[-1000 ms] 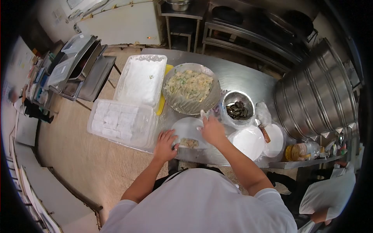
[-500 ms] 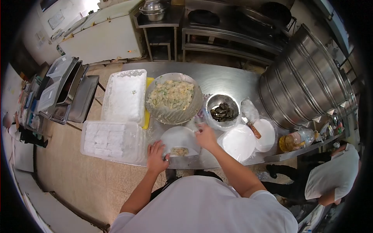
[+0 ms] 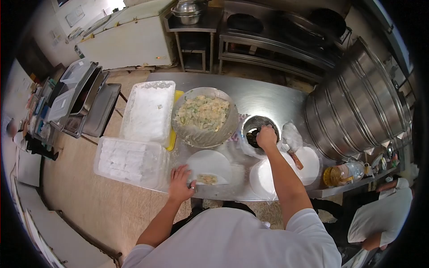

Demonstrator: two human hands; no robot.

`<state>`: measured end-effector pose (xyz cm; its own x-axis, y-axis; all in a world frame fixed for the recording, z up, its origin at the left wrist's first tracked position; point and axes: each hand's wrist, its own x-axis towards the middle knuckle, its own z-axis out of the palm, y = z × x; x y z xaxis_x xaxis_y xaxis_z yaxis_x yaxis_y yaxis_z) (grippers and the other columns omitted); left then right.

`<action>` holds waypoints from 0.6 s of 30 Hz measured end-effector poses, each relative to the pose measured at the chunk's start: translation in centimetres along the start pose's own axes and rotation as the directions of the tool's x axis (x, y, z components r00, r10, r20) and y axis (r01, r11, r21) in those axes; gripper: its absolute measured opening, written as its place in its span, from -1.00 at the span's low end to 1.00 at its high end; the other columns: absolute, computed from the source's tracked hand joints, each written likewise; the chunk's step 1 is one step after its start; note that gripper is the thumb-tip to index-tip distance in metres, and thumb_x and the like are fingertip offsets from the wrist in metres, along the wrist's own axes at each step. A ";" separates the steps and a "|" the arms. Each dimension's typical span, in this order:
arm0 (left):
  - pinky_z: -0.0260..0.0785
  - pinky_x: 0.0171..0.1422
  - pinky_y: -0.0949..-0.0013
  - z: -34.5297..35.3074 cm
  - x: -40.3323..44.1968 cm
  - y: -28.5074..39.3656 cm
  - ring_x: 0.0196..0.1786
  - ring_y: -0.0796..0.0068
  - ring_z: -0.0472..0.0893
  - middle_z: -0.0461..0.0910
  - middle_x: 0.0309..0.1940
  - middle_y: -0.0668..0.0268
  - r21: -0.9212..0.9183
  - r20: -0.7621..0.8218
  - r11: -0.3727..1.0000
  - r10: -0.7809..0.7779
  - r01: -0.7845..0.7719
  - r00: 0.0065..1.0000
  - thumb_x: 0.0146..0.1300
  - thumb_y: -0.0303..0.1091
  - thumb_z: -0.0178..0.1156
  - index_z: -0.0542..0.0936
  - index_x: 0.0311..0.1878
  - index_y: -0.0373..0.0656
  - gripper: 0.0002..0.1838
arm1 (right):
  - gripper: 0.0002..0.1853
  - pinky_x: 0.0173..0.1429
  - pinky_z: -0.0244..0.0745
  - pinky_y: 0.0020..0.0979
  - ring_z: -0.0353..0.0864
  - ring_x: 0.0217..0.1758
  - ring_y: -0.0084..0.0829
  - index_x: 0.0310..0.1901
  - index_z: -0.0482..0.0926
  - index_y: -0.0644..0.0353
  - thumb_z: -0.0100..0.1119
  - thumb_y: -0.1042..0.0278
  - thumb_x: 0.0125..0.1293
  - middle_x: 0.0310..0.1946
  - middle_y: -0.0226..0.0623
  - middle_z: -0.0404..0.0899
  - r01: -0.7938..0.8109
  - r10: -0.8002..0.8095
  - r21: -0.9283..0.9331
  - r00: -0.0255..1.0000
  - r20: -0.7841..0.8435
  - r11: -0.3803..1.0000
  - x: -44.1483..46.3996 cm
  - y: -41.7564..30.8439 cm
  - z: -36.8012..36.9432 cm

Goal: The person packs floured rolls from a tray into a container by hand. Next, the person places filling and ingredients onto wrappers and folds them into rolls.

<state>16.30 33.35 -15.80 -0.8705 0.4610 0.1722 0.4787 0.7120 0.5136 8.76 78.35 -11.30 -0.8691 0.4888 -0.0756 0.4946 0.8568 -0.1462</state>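
Note:
My left hand [image 3: 180,183] lies with its fingers spread at the left edge of a thin, round white wrapper sheet [image 3: 208,162] on the steel table. A small strip of pale filling [image 3: 207,179] sits near the sheet's front edge. Over to the right, my right hand [image 3: 267,136] reaches down into a metal strainer bowl [image 3: 273,123] holding dark, glossy pieces [image 3: 252,137]. Its fingers are bent together and the tips are hidden, so what they pinch does not show. Behind the sheet stands a large bowl [image 3: 205,139] of pale filling mix with green bits.
Two plastic tubs, one white with powder [image 3: 148,111] and one with wrapped rows [image 3: 120,163], stand left. A wooden-handled tool [image 3: 295,160], stacked white sheets [image 3: 263,176], an oil bottle [image 3: 342,174] and tall steamers [image 3: 357,102] are right. A co-worker [image 3: 380,214] is at far right.
My right hand has left the wrapper's right edge and moved right and away from me into the strainer bowl. My left hand stays by the wrapper. The whole view has shifted slightly.

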 end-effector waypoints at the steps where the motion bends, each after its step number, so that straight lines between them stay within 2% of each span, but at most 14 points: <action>1: -0.02 0.80 -0.25 0.0 0.0 0.0 0.64 -0.04 0.36 0.48 0.53 0.10 -0.006 -0.007 1.000 0.001 -0.001 1.000 0.22 -0.23 0.38 0.63 0.26 -0.16 -0.47 | -0.67 0.34 0.69 0.03 0.71 0.29 0.13 0.11 0.73 0.28 0.37 0.31 0.39 0.19 0.11 0.66 -0.006 0.006 0.006 1.000 -0.022 1.000 0.0 0.0 0.4; 2: -0.02 0.80 -0.25 -0.1 0.0 0.1 0.63 -0.04 0.36 0.48 0.53 0.10 -0.013 -0.013 1.000 0.002 -0.002 1.000 0.22 -0.23 0.38 0.63 0.26 -0.16 -0.47 | -0.70 0.32 0.69 0.01 0.74 0.25 0.10 0.06 0.72 0.28 0.37 0.34 0.36 0.15 0.11 0.69 0.023 -0.023 0.002 0.997 -0.072 1.000 -0.1 0.0 0.9; 5: -0.01 0.80 -0.25 -0.2 0.0 0.1 0.63 -0.03 0.37 0.48 0.53 0.09 -0.014 -0.006 1.000 0.002 -0.002 1.000 0.22 -0.23 0.38 0.62 0.27 -0.17 -0.46 | -0.81 0.32 0.71 -0.03 0.75 0.23 0.06 -0.06 0.71 0.31 0.28 0.45 0.34 0.13 0.08 0.71 0.033 -0.030 0.078 0.999 -0.032 0.996 -0.1 -0.2 0.4; 6: -0.01 0.80 -0.24 -0.3 0.0 0.1 0.63 -0.03 0.37 0.48 0.53 0.09 -0.010 -0.003 1.000 0.005 -0.005 1.000 0.22 -0.23 0.38 0.62 0.27 -0.18 -0.46 | -0.87 0.28 0.70 -0.01 0.78 0.16 0.07 -0.13 0.68 0.28 0.28 0.46 0.33 0.01 0.07 0.76 0.060 -0.049 0.109 0.994 -0.099 0.992 -0.3 -0.4 0.4; 9: -0.02 0.81 -0.23 -0.2 0.0 0.0 0.63 -0.01 0.37 0.48 0.53 0.10 -0.006 -0.003 1.000 0.014 -0.014 1.000 0.23 -0.23 0.39 0.62 0.28 -0.19 -0.46 | -0.83 0.24 0.69 0.00 0.78 0.15 0.06 -0.08 0.71 0.24 0.29 0.46 0.33 -0.03 0.04 0.78 0.066 -0.032 0.178 0.982 -0.188 0.982 -1.0 -0.6 -0.6; 10: -0.02 0.81 -0.22 -0.1 0.0 -0.1 0.64 0.00 0.37 0.48 0.53 0.10 -0.010 -0.008 1.000 0.016 -0.017 1.000 0.24 -0.23 0.38 0.63 0.28 -0.19 -0.45 | -0.80 0.17 0.69 0.00 0.81 0.08 0.07 -0.04 0.73 0.24 0.33 0.46 0.31 -0.08 0.03 0.81 0.085 -0.015 0.261 0.966 -0.259 0.962 -1.7 -1.1 -1.3; 13: -0.04 0.83 -0.21 -0.1 -0.1 -0.2 0.65 0.02 0.35 0.47 0.54 0.10 -0.006 -0.001 1.000 0.011 -0.011 1.000 0.26 -0.22 0.37 0.63 0.30 -0.20 -0.46 | -0.77 0.13 0.69 -0.01 0.83 -0.02 0.08 -0.03 0.76 0.25 0.37 0.47 0.29 -0.12 0.03 0.83 0.142 -0.011 0.500 0.967 -0.255 0.854 -5.3 -3.0 -3.6; 14: -0.05 0.83 -0.20 -0.1 -0.2 -0.2 0.65 0.03 0.34 0.47 0.55 0.10 -0.003 0.005 1.000 0.008 -0.008 1.000 0.27 -0.22 0.37 0.63 0.31 -0.20 -0.46 | -0.78 0.05 0.69 -0.10 0.84 -0.14 0.02 -0.05 0.78 0.25 0.39 0.47 0.28 -0.19 0.02 0.83 0.223 -0.055 0.572 0.954 -0.295 0.790 -7.0 -3.8 -3.4; 16: -0.06 0.84 -0.19 -0.2 -0.2 -0.2 0.67 0.04 0.32 0.45 0.55 0.11 -0.003 0.015 1.000 0.003 -0.003 1.000 0.29 -0.22 0.36 0.63 0.32 -0.20 -0.46 | -0.71 0.05 0.69 -0.21 0.84 -0.13 -0.18 0.02 0.76 0.29 0.40 0.55 0.25 -0.15 -0.03 0.83 0.241 -0.190 0.652 0.970 -0.149 0.719 -11.5 -6.4 -3.4; 17: -0.06 0.84 -0.19 -0.3 -0.1 -0.1 0.67 0.04 0.30 0.45 0.56 0.11 -0.003 0.018 1.000 0.004 -0.004 1.000 0.30 -0.22 0.35 0.63 0.32 -0.20 -0.46 | -0.74 0.02 0.69 -0.25 0.82 -0.17 -0.23 0.00 0.76 0.29 0.42 0.53 0.27 -0.17 -0.08 0.83 0.186 -0.227 0.653 0.974 -0.022 0.734 -13.6 -7.5 -1.9; 18: -0.06 0.84 -0.18 -0.3 -0.2 -0.2 0.67 0.04 0.30 0.45 0.56 0.11 -0.003 0.020 1.000 0.002 -0.002 1.000 0.30 -0.22 0.35 0.63 0.32 -0.19 -0.46 | -0.79 0.00 0.69 -0.27 0.82 -0.17 -0.24 -0.03 0.77 0.28 0.40 0.53 0.31 -0.16 -0.09 0.82 0.226 -0.296 0.666 0.955 -0.007 0.711 -15.7 -9.0 -1.1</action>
<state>16.33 32.97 -15.69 -0.8671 0.4729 0.1565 0.4801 0.7094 0.5160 17.96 63.11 -7.71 -0.9766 0.2139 -0.0220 0.1512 0.6101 -0.7778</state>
